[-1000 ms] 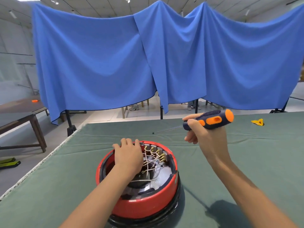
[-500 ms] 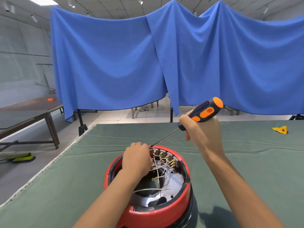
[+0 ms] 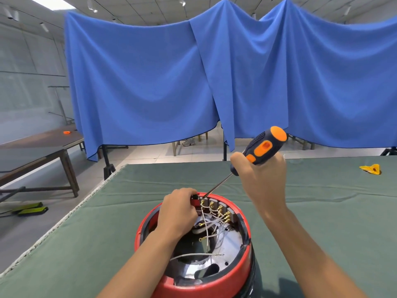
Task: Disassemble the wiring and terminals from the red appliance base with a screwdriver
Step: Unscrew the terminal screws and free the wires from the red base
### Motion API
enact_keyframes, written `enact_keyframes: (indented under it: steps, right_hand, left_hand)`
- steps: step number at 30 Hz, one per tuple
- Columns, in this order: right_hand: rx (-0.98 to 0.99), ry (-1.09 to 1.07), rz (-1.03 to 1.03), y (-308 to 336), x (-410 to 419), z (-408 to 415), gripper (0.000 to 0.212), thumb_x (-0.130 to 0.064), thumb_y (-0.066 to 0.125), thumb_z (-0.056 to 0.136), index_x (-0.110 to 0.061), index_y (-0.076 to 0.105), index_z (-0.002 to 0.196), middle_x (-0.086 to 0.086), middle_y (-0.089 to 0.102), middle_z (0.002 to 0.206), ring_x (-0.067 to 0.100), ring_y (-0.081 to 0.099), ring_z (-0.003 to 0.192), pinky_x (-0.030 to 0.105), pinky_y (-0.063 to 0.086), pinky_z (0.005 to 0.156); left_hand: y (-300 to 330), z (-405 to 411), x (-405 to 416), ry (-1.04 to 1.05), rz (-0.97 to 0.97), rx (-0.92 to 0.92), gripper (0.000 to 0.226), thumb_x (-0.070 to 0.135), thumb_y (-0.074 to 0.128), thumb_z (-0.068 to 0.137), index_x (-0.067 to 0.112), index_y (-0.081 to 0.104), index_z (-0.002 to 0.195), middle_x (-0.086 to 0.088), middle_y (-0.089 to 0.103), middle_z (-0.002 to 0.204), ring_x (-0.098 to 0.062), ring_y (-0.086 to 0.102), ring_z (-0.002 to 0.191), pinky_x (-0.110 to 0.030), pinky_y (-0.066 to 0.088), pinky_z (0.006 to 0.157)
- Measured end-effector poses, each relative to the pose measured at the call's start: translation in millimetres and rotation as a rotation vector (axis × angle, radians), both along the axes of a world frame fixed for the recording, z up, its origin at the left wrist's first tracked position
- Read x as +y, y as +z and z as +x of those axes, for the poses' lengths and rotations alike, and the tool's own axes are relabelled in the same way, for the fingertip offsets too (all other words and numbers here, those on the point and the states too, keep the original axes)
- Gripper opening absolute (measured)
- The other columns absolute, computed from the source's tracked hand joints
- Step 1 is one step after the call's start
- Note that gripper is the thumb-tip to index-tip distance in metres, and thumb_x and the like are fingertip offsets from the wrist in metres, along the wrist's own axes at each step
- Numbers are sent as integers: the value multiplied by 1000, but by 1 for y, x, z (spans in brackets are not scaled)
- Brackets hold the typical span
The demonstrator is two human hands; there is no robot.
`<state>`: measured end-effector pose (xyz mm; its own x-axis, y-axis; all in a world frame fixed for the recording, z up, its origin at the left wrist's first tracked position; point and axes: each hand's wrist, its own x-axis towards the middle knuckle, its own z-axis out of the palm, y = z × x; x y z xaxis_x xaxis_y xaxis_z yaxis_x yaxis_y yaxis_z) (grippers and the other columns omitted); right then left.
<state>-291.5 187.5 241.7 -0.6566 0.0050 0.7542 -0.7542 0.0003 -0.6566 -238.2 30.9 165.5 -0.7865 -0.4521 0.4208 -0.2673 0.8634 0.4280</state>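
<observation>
Gripping the screwdriver [image 3: 261, 150] in a closed right hand [image 3: 261, 179], the person sets its tip at the terminals [image 3: 214, 208]. The left hand [image 3: 179, 211], fingers curled, clutches the far rim of the red appliance base [image 3: 214, 284], which sits on the green table [image 3: 64, 254].

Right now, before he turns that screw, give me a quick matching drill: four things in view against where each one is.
1 screwdriver
2 left hand
3 yellow piece
4 loose white wire

A far right on the green cloth
B gripped in the right hand
C on the far rim of the red base
D lying across the base's inside

1-B, 2-C, 3-A, 4-D
</observation>
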Motion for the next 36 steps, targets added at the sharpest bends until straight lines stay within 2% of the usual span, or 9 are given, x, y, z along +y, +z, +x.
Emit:
enact_keyframes:
  steps: [4,15,18,20,24,28,31,33,36]
  right_hand:
    - [-6,12,1,-3,-2,0,31,-19,58,60,-22,31,47,-9,37,40,9,33,40,12,28,39]
    - [30,3,15,-3,-1,3,34,-18,58,61,-25,28,47,-10,37,38,8,36,39,10,28,39]
    - [32,-35,34,-4,-2,5,34,-20,58,60,-24,28,46,-9,34,36,10,34,39,11,26,39]
    - [38,-117,96,-2,-2,8,33,-25,58,59,-23,27,46,-10,29,35,11,30,38,19,27,41]
    - [13,-187,187,2,-4,12,32,-31,55,57,-21,25,50,-11,27,41,10,28,41,19,19,47]
    - [-65,-1,179,8,-8,12,21,-28,56,61,-10,46,61,1,49,52,19,46,50,24,36,48]
    - [-137,234,240,10,-16,8,18,-14,61,71,1,58,63,9,61,55,28,56,47,31,46,47]
    - [-199,327,265,2,-25,9,17,-4,60,75,2,60,60,7,65,57,24,54,43,33,46,49]
    - [-243,293,138,-17,-35,13,20,-3,59,74,1,56,54,11,61,53,19,50,47,38,45,54]
  left_hand:
    - [-1,0,0,10,-41,-11,41,2,48,76,20,66,109,-1,68,108,-26,57,102,-35,45,86]
    - [1,2,3,11,-58,-39,43,4,49,84,20,60,122,0,63,119,-22,53,109,-33,38,95]
    - [2,2,4,5,-59,-39,42,3,48,83,19,61,120,-1,63,117,-22,54,108,-34,38,94]
    - [2,2,4,5,-61,-37,42,4,50,84,20,60,121,0,63,118,-21,53,109,-34,38,95]
    - [2,1,4,3,-67,-39,41,6,50,85,20,59,122,0,62,119,-21,53,110,-33,37,95]
    - [2,2,4,3,-74,-37,40,6,50,85,20,59,121,0,62,118,-21,53,108,-33,37,94]
    - [3,2,4,-1,-81,-49,39,7,50,84,21,60,119,1,62,116,-21,52,107,-33,37,92]
    - [3,2,3,-10,-100,-73,39,9,51,83,22,58,119,2,61,118,-22,52,108,-33,36,91]
    - [1,2,2,-23,-106,-83,41,10,51,84,23,56,123,3,59,122,-21,50,112,-33,34,94]
